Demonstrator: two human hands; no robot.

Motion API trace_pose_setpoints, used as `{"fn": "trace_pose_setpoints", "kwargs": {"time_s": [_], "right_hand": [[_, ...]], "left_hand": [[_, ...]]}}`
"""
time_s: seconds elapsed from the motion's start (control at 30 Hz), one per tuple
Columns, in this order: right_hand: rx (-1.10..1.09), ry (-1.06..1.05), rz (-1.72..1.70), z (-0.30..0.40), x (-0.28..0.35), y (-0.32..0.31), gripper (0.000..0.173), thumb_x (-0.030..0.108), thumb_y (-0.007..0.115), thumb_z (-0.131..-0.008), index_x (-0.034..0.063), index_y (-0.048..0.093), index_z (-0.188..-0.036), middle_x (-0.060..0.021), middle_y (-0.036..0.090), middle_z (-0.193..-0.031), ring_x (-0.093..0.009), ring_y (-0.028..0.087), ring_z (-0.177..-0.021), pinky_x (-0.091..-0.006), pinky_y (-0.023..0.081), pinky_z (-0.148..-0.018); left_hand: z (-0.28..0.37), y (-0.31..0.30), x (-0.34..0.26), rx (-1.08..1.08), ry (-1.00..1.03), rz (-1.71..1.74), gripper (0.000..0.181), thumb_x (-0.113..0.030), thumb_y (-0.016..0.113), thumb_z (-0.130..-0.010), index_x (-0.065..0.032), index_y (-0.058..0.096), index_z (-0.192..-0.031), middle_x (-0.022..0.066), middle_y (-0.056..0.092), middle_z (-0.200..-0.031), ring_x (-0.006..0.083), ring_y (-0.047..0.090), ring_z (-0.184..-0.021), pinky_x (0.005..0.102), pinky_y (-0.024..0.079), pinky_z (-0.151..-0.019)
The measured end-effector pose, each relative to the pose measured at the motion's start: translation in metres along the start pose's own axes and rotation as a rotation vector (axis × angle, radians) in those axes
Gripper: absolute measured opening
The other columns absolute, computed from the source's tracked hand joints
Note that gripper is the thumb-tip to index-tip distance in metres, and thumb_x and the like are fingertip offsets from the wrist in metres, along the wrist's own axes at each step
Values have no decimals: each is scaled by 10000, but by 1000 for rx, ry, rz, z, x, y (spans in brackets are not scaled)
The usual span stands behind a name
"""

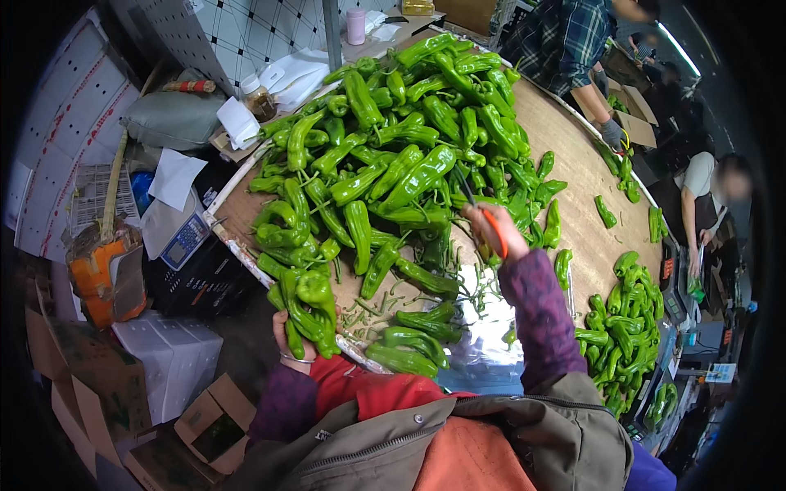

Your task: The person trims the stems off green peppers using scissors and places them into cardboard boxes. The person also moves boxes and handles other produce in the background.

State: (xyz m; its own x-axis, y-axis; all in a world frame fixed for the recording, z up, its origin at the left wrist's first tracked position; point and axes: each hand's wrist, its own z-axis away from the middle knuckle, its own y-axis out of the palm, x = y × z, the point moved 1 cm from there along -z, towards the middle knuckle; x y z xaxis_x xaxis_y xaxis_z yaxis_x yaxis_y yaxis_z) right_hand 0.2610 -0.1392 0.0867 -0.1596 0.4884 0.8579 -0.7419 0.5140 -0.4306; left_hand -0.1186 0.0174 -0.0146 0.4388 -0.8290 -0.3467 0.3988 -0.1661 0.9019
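Observation:
Several long green peppers (313, 307) rest in my left hand (296, 344), at the near left edge of the sorting table (540, 116). My right hand (498, 230) holds scissors (496, 228) with orange handles; their dark blades reach toward the large heap of green peppers (399, 178). Cut stems (381, 310) lie scattered on the wooden surface between my hands. A few loose peppers (411, 350) lie at the near edge, beside a shiny clear plastic sheet (488, 344) in front of my body.
A second pile of peppers (626, 331) lies at the right. Across the table, a person in a plaid shirt (559, 49) works; another person (700, 202) stands at the far right. A weighing scale (178, 236) and open cardboard boxes (215, 423) are on my left.

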Motion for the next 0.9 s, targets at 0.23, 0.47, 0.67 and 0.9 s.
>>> {"fn": "trace_pose_setpoints", "kwargs": {"time_s": [0.23,0.47,0.67,0.9], "right_hand": [[36,79,208,-83,-3,-28,432,480,592,-849,55,664,-833,-12,518,-600,-110,454,-480,-286,357,-437],[99,-37,144,-66,-16,-10,273,298,604,-866,35,608,-794,29,462,-577,-70,388,-498,-267,307,-455],[326,-159,305,-27,-17,-16,260,276,633,-847,23,649,-904,-49,589,-665,-124,497,-616,-306,438,-599],[266,39,-80,18,-39,-4,418,386,513,-922,21,581,-729,-15,498,-541,-116,458,-470,-283,379,-464]], "left_hand": [[-6,24,-5,-72,-35,177,774,-514,494,-762,-35,366,-1356,232,492,-1243,383,551,-1016,526,518,-735],[-48,60,-11,52,-33,10,716,-432,510,-799,10,357,-1342,240,479,-1239,378,534,-1062,494,513,-787],[-67,57,-6,34,-22,7,660,-402,497,-810,14,405,-1314,235,504,-1251,395,544,-1083,505,516,-789],[-81,56,5,-91,24,-81,593,-395,515,-803,-2,473,-1245,167,584,-1147,379,587,-1017,478,525,-709]]}}
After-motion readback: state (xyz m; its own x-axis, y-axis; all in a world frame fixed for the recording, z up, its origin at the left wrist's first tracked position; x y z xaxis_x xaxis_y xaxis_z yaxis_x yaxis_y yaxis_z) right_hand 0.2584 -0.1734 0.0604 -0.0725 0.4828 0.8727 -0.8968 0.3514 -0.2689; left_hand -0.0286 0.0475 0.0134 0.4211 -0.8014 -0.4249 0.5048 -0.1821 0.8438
